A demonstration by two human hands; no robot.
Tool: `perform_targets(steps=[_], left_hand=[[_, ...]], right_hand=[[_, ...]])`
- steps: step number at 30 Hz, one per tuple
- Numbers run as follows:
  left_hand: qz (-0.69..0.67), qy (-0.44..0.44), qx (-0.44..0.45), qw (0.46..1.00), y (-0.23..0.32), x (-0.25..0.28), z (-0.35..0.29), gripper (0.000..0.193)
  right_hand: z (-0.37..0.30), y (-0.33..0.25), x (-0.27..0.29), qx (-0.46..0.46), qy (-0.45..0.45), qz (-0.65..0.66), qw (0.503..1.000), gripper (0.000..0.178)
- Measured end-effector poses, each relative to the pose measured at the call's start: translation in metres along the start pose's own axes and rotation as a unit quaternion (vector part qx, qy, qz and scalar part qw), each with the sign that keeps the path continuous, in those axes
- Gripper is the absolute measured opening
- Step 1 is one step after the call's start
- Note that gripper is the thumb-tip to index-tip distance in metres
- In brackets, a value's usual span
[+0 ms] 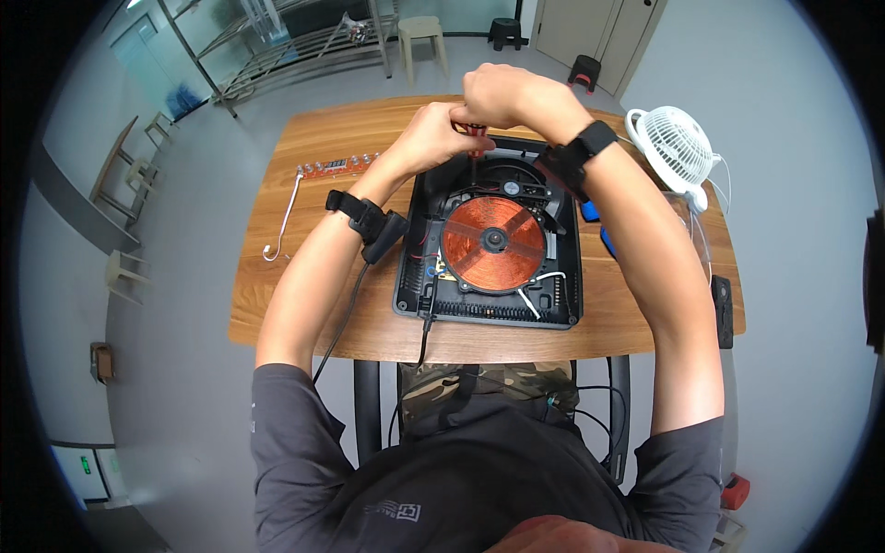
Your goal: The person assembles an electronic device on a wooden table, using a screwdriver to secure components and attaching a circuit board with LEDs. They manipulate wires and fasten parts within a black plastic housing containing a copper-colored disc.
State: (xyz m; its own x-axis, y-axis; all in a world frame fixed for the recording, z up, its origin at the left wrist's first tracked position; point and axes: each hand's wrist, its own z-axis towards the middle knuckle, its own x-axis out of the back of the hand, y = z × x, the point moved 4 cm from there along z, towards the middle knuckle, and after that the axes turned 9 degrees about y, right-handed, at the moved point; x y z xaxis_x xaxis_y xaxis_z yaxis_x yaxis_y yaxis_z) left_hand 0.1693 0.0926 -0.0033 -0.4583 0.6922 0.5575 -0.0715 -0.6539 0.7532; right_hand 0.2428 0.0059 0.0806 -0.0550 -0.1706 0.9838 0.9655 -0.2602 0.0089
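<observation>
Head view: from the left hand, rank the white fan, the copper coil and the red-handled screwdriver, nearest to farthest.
1. Red-handled screwdriver: at the fingers of the left hand.
2. Copper coil: below and to the right, inside the black housing.
3. White fan: far right, at the table's edge.

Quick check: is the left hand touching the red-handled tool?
Touching. The head view shows it plainly: the left hand has its fingers against the handle of the red-handled tool.
</observation>
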Motion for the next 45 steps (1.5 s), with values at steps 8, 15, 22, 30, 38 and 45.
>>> perform_targets(steps=[8, 15, 22, 30, 38, 45], left_hand=[[-0.024, 0.016, 0.112, 0.993, -0.010, 0.007, -0.007, 0.018], [-0.036, 0.013, 0.057, 0.998, -0.005, 0.000, -0.005, 0.023], [0.017, 0.024, 0.042, 0.999, 0.004, 0.010, -0.005, 0.023], [-0.051, -0.022, 0.072, 0.996, -0.002, 0.001, -0.003, 0.026], [-0.017, 0.017, 0.065, 0.998, 0.009, 0.007, -0.004, 0.024], [-0.046, -0.031, 0.053, 0.997, 0.002, -0.002, 0.003, 0.029]], right_hand=[[-0.009, -0.015, 0.011, 0.036, -0.056, -0.026, 0.997, 0.051], [-0.001, 0.002, 0.003, -0.016, -0.040, 0.016, 0.999, 0.059], [-0.001, -0.001, 0.002, 0.019, -0.023, -0.041, 0.999, 0.053], [0.001, 0.002, -0.005, 0.013, -0.042, -0.032, 0.999, 0.052], [-0.006, 0.008, 0.000, 0.028, -0.020, -0.028, 0.999, 0.052], [-0.003, 0.013, -0.006, 0.062, -0.022, -0.001, 0.998, 0.051]])
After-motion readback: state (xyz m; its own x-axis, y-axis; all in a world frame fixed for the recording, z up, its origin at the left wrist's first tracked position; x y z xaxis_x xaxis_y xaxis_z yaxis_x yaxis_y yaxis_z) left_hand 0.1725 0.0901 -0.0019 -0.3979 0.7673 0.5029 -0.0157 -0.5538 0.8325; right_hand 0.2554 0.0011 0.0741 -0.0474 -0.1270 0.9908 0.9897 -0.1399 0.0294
